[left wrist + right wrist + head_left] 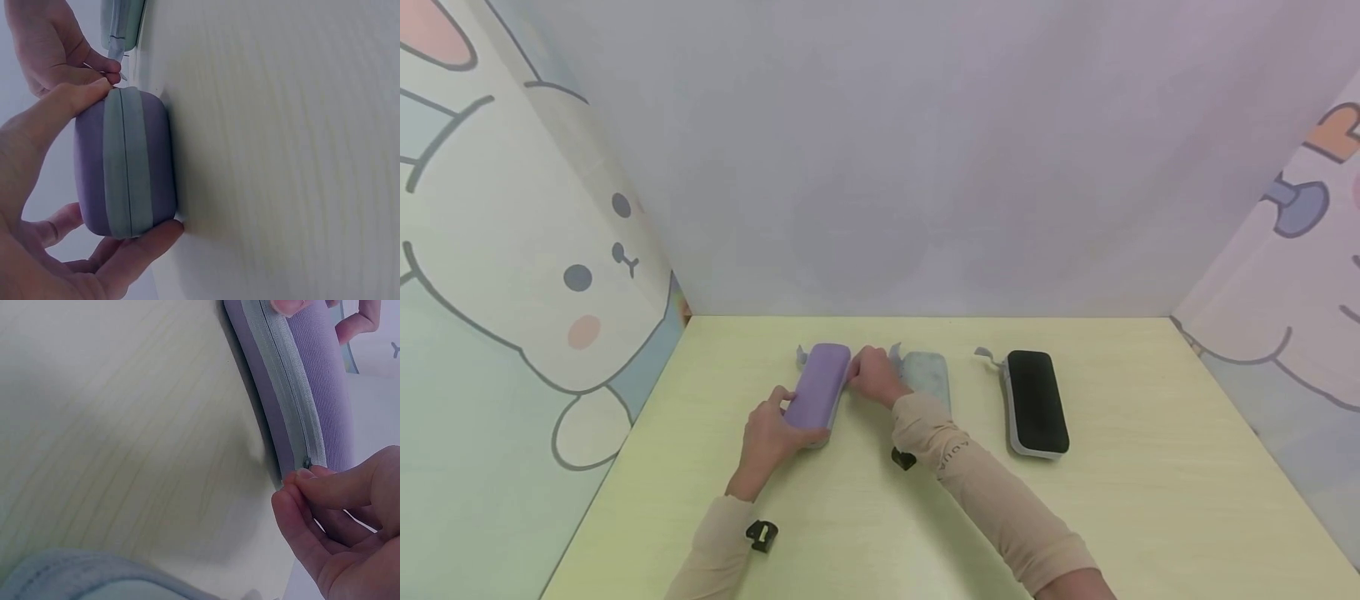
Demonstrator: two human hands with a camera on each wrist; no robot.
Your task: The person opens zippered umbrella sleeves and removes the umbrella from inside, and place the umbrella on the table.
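A purple zip case [822, 379] lies on the pale wooden table, a light grey zipper band [128, 162] running around its side. My left hand [771, 435] grips the near end of the case, thumb on one side and fingers on the other. At the far right side of it, my right hand [874, 375] pinches the small zipper pull [307, 462] between thumb and fingertips. The zipper line looks closed along the stretch seen in the right wrist view. A light tab [802, 356] sticks out at the far left of the case.
Partly behind my right forearm lies a pale grey-green case [929, 373]. Farther right is a black-topped case [1037, 402] with a light strap [988, 355] at its far end. A plain wall [925, 167] rises behind the table [1150, 467], with cartoon-printed panels on both sides.
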